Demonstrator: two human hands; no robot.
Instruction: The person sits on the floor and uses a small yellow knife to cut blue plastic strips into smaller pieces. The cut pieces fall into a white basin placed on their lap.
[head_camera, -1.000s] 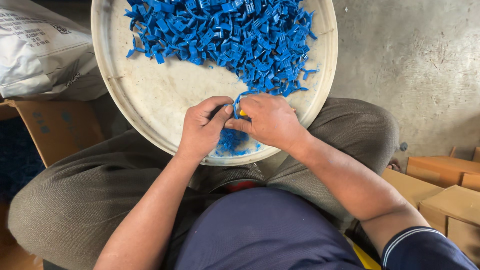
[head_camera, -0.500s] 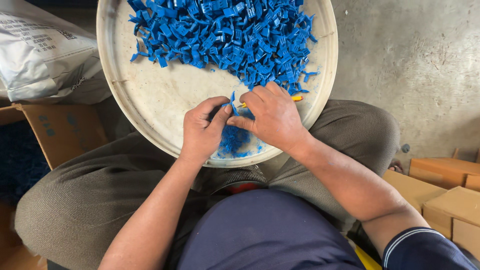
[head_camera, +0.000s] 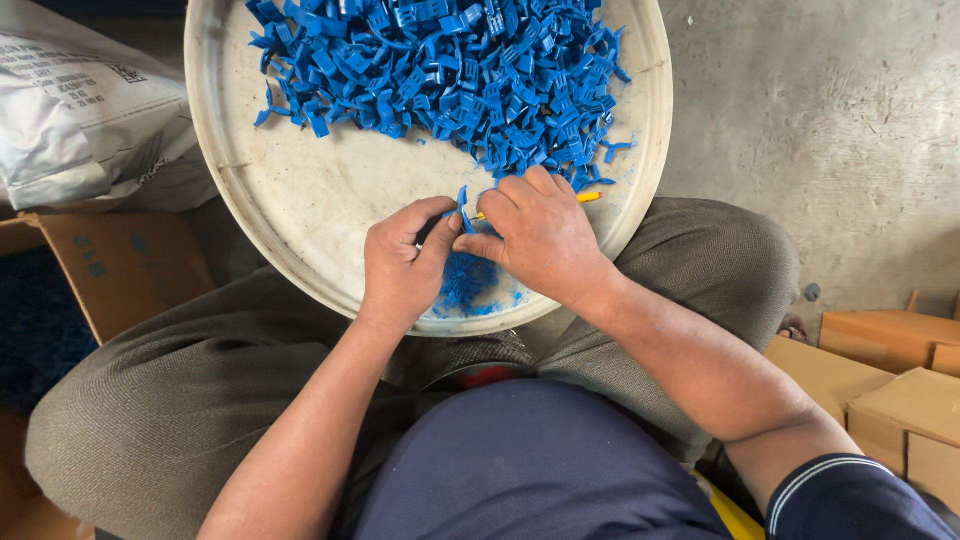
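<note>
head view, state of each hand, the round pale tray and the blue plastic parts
left hand: pinching a small blue plastic piece
right hand: gripping a yellow-handled tool
round pale tray: resting on the lap
heap of blue plastic parts: piled at far side
blue shavings: scattered beneath hands

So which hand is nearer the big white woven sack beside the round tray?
Left. The left hand is at the tray's near rim, on the side of the white woven sack; the right hand lies farther from it.
</note>
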